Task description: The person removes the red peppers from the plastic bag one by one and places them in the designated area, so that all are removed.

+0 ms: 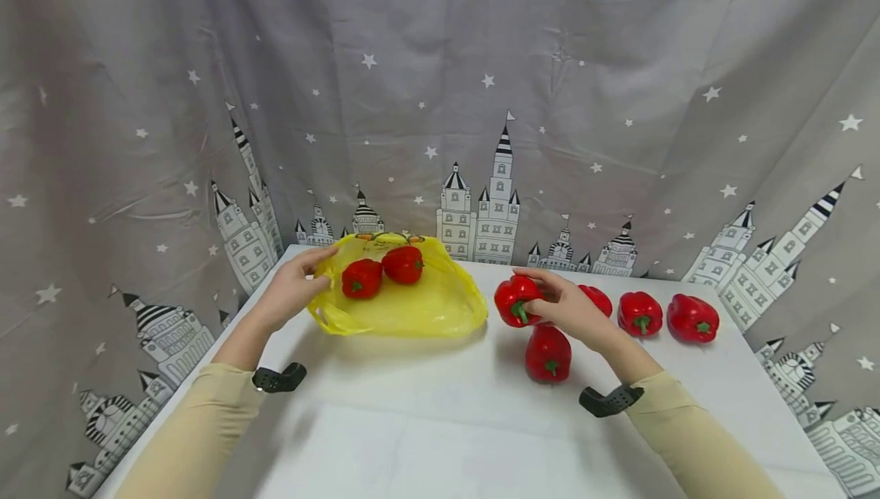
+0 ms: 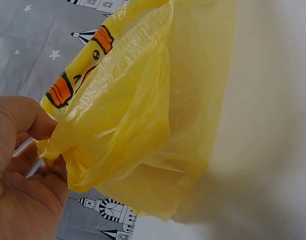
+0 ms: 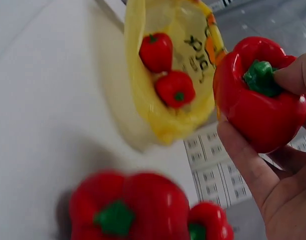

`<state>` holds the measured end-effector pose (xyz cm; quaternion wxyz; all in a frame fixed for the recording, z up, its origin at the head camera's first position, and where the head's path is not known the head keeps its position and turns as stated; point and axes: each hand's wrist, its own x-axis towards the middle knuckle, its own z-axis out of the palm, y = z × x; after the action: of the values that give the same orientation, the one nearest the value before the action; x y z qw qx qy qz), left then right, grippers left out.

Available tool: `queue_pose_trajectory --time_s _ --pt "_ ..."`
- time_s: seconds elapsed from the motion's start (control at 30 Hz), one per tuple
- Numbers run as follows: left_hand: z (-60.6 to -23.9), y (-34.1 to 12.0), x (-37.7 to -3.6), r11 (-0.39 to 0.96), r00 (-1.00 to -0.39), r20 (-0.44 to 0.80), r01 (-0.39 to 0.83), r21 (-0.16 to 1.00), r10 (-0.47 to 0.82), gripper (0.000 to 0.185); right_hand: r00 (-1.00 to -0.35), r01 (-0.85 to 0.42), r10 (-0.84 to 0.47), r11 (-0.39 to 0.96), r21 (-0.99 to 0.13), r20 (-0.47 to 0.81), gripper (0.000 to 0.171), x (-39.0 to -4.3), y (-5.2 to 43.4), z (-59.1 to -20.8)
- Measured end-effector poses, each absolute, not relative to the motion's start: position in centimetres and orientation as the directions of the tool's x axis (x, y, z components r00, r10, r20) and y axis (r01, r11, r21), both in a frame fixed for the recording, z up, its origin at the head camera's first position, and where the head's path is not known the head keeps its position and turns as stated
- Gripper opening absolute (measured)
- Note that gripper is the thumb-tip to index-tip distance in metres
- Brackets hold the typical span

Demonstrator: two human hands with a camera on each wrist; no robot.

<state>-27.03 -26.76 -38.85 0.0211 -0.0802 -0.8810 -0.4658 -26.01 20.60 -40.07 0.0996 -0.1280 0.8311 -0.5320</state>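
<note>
My left hand (image 1: 292, 290) pinches the left edge of a yellow plastic bag (image 1: 426, 312), whose mouth gapes toward me. Inside it lie two red bell peppers, one on the left (image 1: 361, 279) and one beside it (image 1: 403, 264). In the left wrist view, thumb and fingers close on the thin film of the bag (image 2: 133, 110). To the right of the bag, my right hand (image 1: 560, 304) grips another bell pepper (image 1: 512, 296), raised above the table. The right wrist view shows the thumb by the green stem of this held pepper (image 3: 262, 115).
Just below the right hand a bell pepper (image 1: 548, 354) sits on the white table (image 1: 440, 438). Farther right stand more peppers, one partly hidden behind the hand (image 1: 596, 299), one in the middle (image 1: 639, 313) and one at the end (image 1: 692, 319). A grey curtain (image 1: 412, 86) hangs behind.
</note>
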Motion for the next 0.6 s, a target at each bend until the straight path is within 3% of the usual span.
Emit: queue_pose_trajectory --time_s 0.33,0.6 --pt "-39.3 -27.2 -27.1 0.570 -0.990 0.089 0.137 0.810 0.111 0.062 -0.954 -0.147 -0.298 0.394 -0.907 0.025 0.069 -23.6 27.5 -41.0" --pt "-39.6 -27.0 -27.3 0.576 -0.991 0.073 0.123 0.808 0.109 0.061 -0.972 -0.093 -0.234 0.451 -0.888 -0.017 0.069 -21.6 31.9 -42.1"
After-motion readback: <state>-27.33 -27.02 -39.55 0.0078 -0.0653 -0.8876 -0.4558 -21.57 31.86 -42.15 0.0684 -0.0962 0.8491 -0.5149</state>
